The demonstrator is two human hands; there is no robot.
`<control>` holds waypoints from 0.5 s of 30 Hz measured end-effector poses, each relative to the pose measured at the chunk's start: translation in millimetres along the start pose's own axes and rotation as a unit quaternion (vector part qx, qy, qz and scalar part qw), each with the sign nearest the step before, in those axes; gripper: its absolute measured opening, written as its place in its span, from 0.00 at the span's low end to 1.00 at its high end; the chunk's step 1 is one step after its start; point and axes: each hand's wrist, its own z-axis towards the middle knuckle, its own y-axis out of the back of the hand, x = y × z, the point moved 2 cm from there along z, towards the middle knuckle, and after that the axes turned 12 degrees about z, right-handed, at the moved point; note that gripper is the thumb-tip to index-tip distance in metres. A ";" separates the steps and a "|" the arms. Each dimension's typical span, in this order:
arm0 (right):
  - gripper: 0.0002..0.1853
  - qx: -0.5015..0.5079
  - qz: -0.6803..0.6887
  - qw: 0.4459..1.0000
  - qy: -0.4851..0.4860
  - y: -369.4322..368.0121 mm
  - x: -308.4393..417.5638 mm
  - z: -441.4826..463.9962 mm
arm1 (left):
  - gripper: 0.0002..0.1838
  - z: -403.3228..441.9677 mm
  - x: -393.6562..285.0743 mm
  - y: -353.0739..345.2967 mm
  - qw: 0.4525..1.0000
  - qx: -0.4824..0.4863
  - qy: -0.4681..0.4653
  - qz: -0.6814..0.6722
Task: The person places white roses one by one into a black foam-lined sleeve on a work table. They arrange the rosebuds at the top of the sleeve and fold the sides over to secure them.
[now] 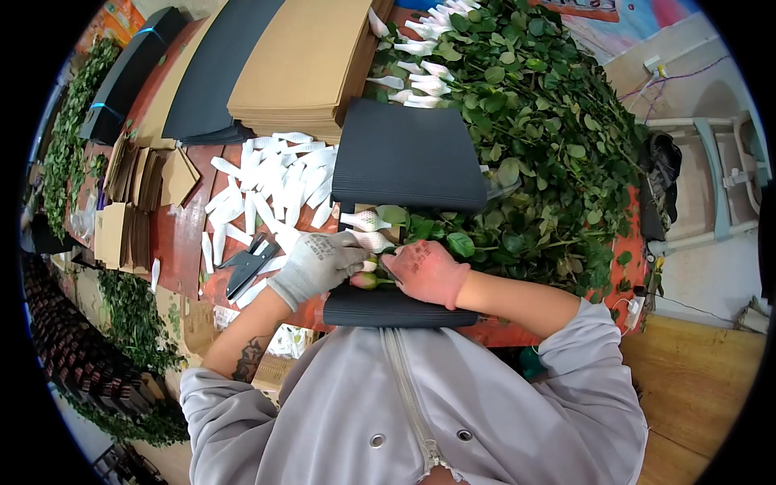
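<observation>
My left hand (318, 262), in a whitish glove, reaches in from the left with its fingers closed at the rosebuds. My right hand (427, 273), in a pink glove, has its fingers curled over the rose stems just behind the heads. Between the hands lie a bare pink-green rosebud (364, 280) and a paler bud (370, 264). Just beyond are roses in white foam net sleeves (365, 220), side by side. Black corrugated sheet (396, 309) lies under the near edge of the bunch. The fingers partly hide what they grip.
Loose white foam nets (271, 182) are heaped at left, beside a black stapler (250, 265). Beyond the roses lies a black corrugated wrap (408, 153). Cardboard sheets (295, 61) are stacked behind. Leafy stems (541, 129) cover the table's right side. A metal-framed chair (719, 178) stands farther right.
</observation>
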 end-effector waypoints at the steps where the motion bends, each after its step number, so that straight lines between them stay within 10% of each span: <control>1: 0.19 -0.002 -0.001 1.000 -0.002 7.8 0.6 -5.6 | 0.13 -1.6 5.4 -4.3 0.999 -0.034 0.000 -0.036; 3: 0.18 -0.175 0.048 0.983 0.034 25.9 3.3 -17.8 | 0.12 -5.7 10.9 -11.3 0.990 -0.085 0.000 -0.116; 15: 0.23 -0.140 -0.006 0.990 -0.004 -11.7 -17.2 9.7 | 0.10 -11.4 6.1 -23.8 0.981 -0.139 -0.006 -0.137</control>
